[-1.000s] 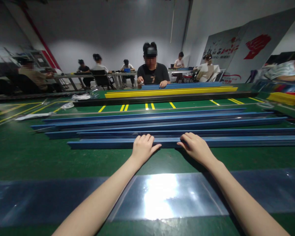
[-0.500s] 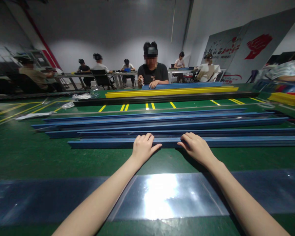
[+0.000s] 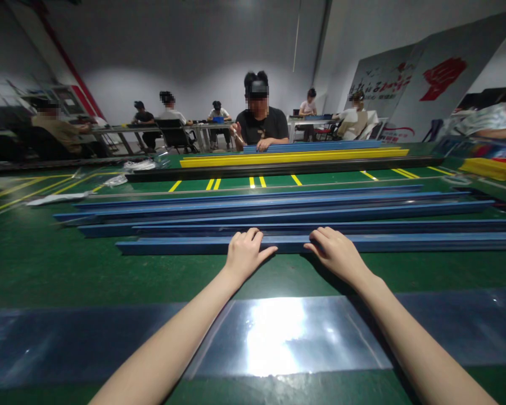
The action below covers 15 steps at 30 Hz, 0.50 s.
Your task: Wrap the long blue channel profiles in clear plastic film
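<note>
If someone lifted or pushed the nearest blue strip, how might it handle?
The nearest blue strip is probably fairly stiff, as its edges run straight. Its great length could make its ends swing. Its flat front suggests little rolling.

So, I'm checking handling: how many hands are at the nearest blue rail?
2: the left hand near mid-picture and the right hand, across a gap to its right.

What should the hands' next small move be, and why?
Probably press fingers and thumbs more firmly against the nearest blue rail: the left hand and right hand both lie over it, spaced apart, fingers across its top and thumbs at its near side.
</note>
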Each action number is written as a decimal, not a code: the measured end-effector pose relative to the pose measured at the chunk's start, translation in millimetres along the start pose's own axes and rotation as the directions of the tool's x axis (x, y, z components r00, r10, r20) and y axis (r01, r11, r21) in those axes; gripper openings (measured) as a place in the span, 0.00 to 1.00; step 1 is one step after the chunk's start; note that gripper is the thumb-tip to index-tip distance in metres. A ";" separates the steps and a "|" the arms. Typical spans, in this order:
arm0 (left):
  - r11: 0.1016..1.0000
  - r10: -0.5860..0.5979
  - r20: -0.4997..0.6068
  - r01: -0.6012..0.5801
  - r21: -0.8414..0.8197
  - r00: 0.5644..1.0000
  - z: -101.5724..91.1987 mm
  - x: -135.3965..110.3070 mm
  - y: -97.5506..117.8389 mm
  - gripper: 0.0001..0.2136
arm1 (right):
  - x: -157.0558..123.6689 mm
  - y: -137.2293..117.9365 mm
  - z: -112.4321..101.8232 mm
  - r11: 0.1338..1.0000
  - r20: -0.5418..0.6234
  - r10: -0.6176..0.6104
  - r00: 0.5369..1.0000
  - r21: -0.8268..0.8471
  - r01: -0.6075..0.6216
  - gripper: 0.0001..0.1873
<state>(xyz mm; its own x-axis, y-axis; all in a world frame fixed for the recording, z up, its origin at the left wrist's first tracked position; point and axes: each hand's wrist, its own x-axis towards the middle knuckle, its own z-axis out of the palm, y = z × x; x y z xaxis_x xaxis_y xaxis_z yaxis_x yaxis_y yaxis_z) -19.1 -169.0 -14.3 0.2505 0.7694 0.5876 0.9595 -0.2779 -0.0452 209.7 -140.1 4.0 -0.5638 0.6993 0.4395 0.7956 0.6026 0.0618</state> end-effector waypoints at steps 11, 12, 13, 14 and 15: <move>1.000 -0.016 -0.004 0.016 -0.013 1.000 0.5 -0.6 0.0 0.20 | -0.1 0.1 -0.2 1.000 0.008 0.000 1.000 0.012 0.000 0.12; 1.000 -0.016 -0.004 0.016 -0.016 1.000 0.1 -0.5 0.1 0.19 | -0.1 0.1 -0.2 1.000 0.005 -0.001 1.000 0.011 0.001 0.12; 1.000 -0.014 -0.003 0.014 -0.019 1.000 -0.5 -0.4 0.3 0.19 | 0.0 0.0 -0.3 1.000 0.003 -0.002 1.000 0.009 0.002 0.12; 1.000 -0.011 -0.001 0.010 -0.021 1.000 -1.0 -0.2 0.4 0.19 | 0.0 -0.1 -0.4 1.000 0.002 -0.002 1.000 0.008 0.002 0.12; 1.000 -0.005 0.002 0.005 -0.022 1.000 -1.6 -0.1 0.6 0.19 | 0.0 -0.3 -0.7 1.000 0.002 0.000 1.000 0.006 0.000 0.12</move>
<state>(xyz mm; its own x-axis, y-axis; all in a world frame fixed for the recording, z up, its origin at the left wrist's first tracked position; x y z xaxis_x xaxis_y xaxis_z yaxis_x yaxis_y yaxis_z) -18.8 -170.1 -13.1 0.2456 0.7718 0.5865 0.9578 -0.2866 -0.0239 209.6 -140.6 4.6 -0.5641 0.7000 0.4379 0.7943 0.6050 0.0561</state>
